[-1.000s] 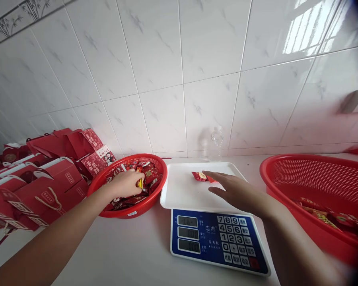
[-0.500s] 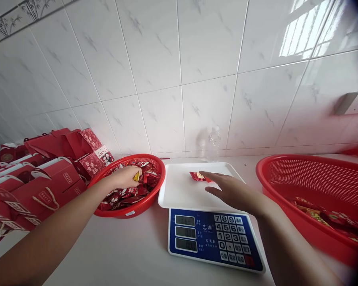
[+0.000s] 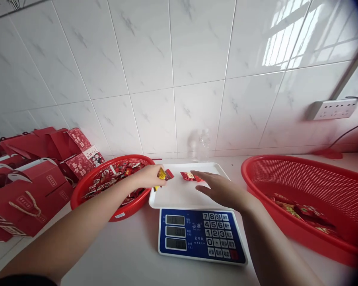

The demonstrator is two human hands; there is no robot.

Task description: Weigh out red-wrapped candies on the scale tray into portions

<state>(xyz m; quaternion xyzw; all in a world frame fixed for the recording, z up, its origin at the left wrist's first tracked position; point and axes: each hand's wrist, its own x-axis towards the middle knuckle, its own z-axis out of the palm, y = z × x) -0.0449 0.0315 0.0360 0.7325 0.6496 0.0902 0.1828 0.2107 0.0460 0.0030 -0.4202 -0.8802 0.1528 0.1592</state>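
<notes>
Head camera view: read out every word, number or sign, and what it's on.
"志准": the scale
"789, 456, 123, 0 ·": its number keys
"计数": its bottom-left key
Too small or blurred: scale displays, other scale lettering, red boxes, wrapped packets, basket sticker.

- The packets (image 3: 169, 174) I hold look like shiny, crinkled plastic film.
- The tray (image 3: 191, 196) is smooth white plastic with a soft sheen.
- Both baskets (image 3: 298, 240) look like glossy plastic.
- I see glazed, glossy wall tiles (image 3: 149, 47).
- The boxes (image 3: 38, 184) look like smooth, matt card.
- The bottle (image 3: 204, 146) is clear, thin-looking plastic.
</notes>
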